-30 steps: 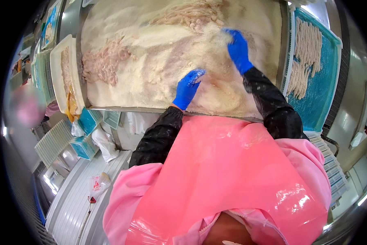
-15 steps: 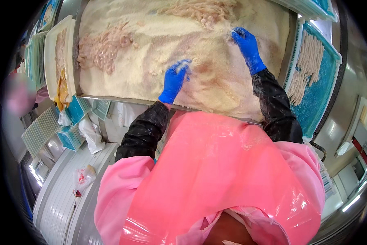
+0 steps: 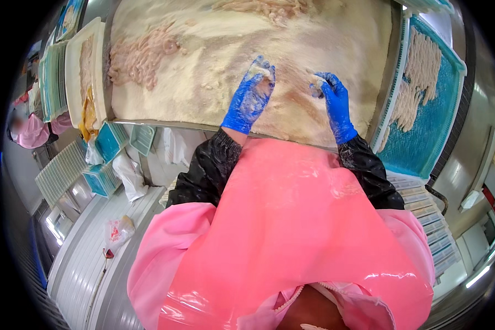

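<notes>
Both my hands wear blue gloves dusted with pale powder, above a wide metal-edged tray (image 3: 165, 124) of cream-coloured breading powder (image 3: 198, 104). My left hand (image 3: 250, 98) is turned partly palm up, its fingers curled round a powder-coated strip of raw meat (image 3: 260, 71). To the right, my right hand (image 3: 335, 107) pinches another coated meat strip (image 3: 316, 82) between thumb and fingers. Pink uncoated meat strips (image 3: 143, 58) lie heaped at the tray's left, and a second heap (image 3: 269, 7) lies at its far side.
Right of the tray stands a blue-green tray (image 3: 418, 148) with coated strips (image 3: 420, 71) laid in rows. A white tub (image 3: 97, 71) with meat adjoins the left side. Stacked trays (image 3: 53, 82) and a person in pink (image 3: 31, 132) are farther left.
My left hand has moved right and turned palm up, with a strip now showing in it. My right hand has drawn nearer to me, now pinching a strip.
</notes>
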Demonstrator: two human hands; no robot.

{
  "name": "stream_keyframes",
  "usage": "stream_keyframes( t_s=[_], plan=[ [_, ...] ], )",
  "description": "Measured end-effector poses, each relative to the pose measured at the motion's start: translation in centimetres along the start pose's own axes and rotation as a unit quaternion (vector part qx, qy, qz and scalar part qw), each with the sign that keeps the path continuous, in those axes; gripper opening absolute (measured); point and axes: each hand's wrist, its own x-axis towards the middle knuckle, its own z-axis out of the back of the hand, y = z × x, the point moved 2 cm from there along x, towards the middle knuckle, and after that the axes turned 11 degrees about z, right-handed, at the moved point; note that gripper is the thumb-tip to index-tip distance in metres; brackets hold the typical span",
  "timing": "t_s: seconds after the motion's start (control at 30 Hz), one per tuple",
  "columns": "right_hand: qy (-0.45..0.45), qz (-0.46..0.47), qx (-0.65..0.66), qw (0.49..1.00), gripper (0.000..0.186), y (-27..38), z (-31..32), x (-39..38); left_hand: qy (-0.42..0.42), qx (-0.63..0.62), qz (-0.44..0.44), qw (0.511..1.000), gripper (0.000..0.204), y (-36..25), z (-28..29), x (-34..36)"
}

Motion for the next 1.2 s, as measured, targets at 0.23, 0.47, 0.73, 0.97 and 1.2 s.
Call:
stream_keyframes(
  t_s=[0.23, 0.47, 0.73, 0.97, 1.2],
  plan=[
    [-0.011, 0.15, -0.071, 0.986, 0.02, 2.1, -0.9, -0.6, -0.207, 0.499, -0.108, 0.834, 0.047, 2.6, -3.7, -0.9],
    [0.061, 0.3, -0.293, 0.906, 0.028, 6.3, -4.1, -2.6, 0.035, -0.098, 0.011, 0.994, 0.052, 5.9, -3.1, -0.3],
    [0.132, 0.349, -0.355, 0.857, 0.033, 5.6, -4.8, -3.8, -0.035, 0.063, -0.065, 0.995, 0.052, 6.5, -5.7, -0.5],
    [0.015, 0.415, -0.205, 0.886, 0.035, 6.8, -3.8, -1.4, 0.084, -0.144, 0.026, 0.986, 0.056, 6.2, -6.0, -0.3],
    [0.258, 0.369, -0.331, 0.829, 0.064, 5.3, -10.4, -2.2, 0.03, -0.204, 0.065, 0.976, 0.045, 5.9, -5.4, 0.5]
  ],
)
